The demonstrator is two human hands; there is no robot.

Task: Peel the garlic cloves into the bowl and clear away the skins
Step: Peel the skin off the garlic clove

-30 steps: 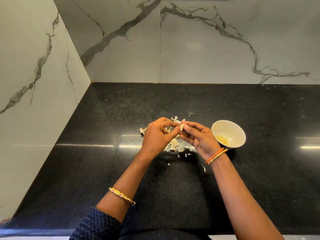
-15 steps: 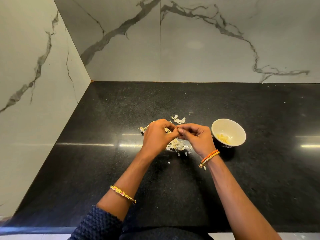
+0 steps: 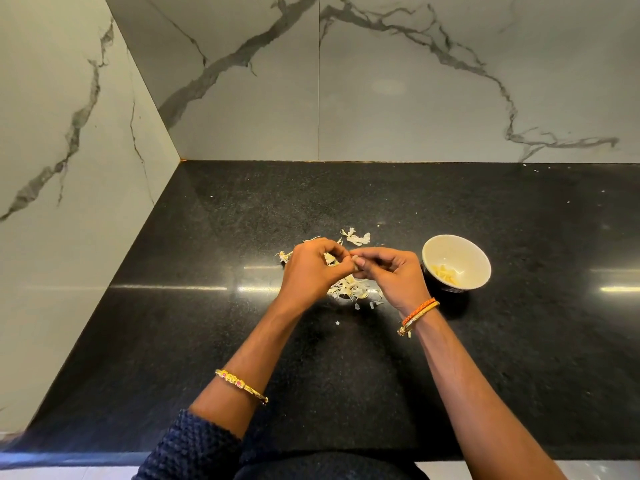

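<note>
Both hands meet above the black granite countertop [image 3: 207, 341], fingertips together over the pile of garlic skins [image 3: 349, 289]. The garlic clove [image 3: 356, 266] sits at the junction of the two hands, pinched between the curled thumb and fingers of the right hand [image 3: 391, 275] and met from the other side by the curled fingertips of the left hand [image 3: 308, 271]. Only a small pale part of the clove shows between the fingertips; whether any skin is on it cannot be told. A pale scrap of skin [image 3: 329, 258] shows inside the curl of the left hand.

The skins are thin, dry, off-white flakes. The main heap lies directly beneath the hands. A separate clump [image 3: 356, 236] lies just beyond the hands, toward the wall. A few strands [image 3: 284, 255] project past the left hand's knuckles, and small loose flecks [image 3: 337, 322] lie near the wrists.

The cream bowl [image 3: 478, 258] stands upright on the countertop just beside the right hand, on its outer side. Pale yellow peeled cloves [image 3: 445, 273] lie at its bottom.

The left forearm carries a gold bangle [image 3: 241, 386] above a dark knitted sleeve [image 3: 187, 448]. The right wrist carries orange and yellow thread bands [image 3: 417, 315].
</note>
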